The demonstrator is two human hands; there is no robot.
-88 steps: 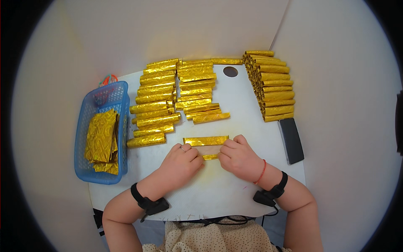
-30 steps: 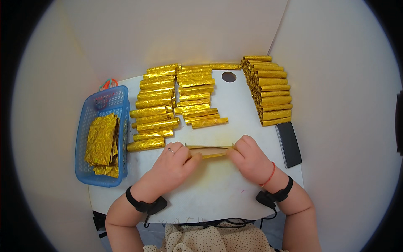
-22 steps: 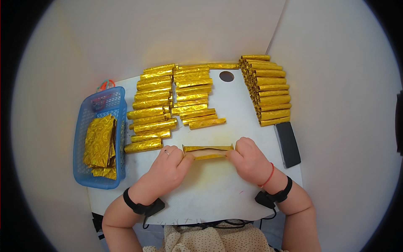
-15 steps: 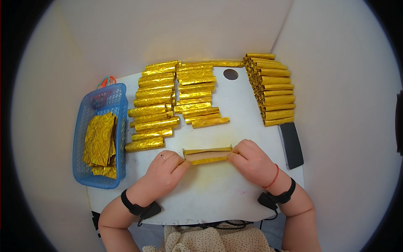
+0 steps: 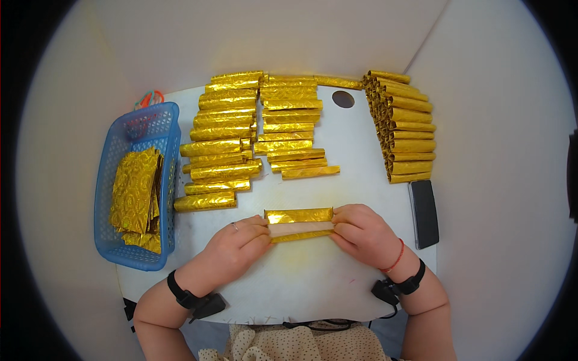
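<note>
A sheet of gold foil paper lies on the white table in front of me. Its far and near edges are folded inward, so a pale inner strip shows between two gold bands; the far band is the wider. My left hand grips the left end with bent fingers. At the other end, my right hand pinches the paper, thumb on the near side. Both hands' fingertips are partly hidden at the paper's ends.
Rolled gold paper tubes lie in a left column and a middle column, with a stacked pile at right. A blue basket holds flat gold sheets. A black phone and a round table hole are also there.
The paper's far edge now shows a wider gold band, turned further toward me. Both hands have shifted their grip at the ends. The whole view has shifted slightly.
</note>
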